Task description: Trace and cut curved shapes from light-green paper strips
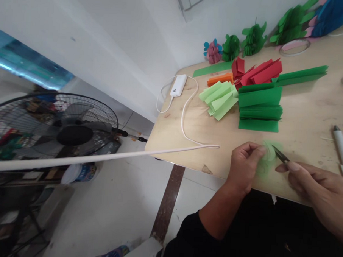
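My left hand (245, 164) pinches a piece of light green paper (269, 152) low over the front of the wooden table. The paper is smeared by motion, so its outline is hard to make out. In my right hand (311, 180) is a pair of dark scissors (280, 154), its blades pointing left at the paper's edge. Whether the blades touch the paper I cannot tell. Just behind my hands lie folded dark green paper strips (260, 109) and a fan of pale green folded paper (220, 98).
Red folded papers (259, 73) and an orange one (220, 79) lie farther back. Finished paper figures (255, 39) line the wall. A white power bank (179, 85) trails a cable across the table (171, 124). A grey pen (342, 151) lies right; a fan (74, 135) stands left.
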A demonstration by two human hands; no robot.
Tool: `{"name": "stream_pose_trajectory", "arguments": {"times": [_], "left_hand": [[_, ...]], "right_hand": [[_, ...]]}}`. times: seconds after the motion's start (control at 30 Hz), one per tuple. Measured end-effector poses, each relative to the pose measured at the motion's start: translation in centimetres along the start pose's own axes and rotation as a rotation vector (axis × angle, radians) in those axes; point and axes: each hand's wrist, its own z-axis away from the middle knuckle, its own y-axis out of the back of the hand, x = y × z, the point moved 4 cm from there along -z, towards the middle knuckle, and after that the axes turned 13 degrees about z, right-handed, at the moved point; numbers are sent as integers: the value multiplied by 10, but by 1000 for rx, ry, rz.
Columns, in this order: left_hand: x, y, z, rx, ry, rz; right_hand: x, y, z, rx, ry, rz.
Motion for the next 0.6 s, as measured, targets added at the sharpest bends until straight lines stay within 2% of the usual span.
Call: {"name": "stream_pose_trajectory", "arguments": {"times": [0.13,0.23,0.43,0.6], "left_hand": [[-2,0,0,82,-47,126],[-5,-2,2,128,-68,198],[-9,-10,12,147,-24,301],[-6,-15,19,163,55,370]], "right_hand": [[0,-2,5,11,-18,-33],[0,-5,9,28,30,-76],[-1,-8,13,83,73,-125],[3,-16,18,60,39,-228]]}}
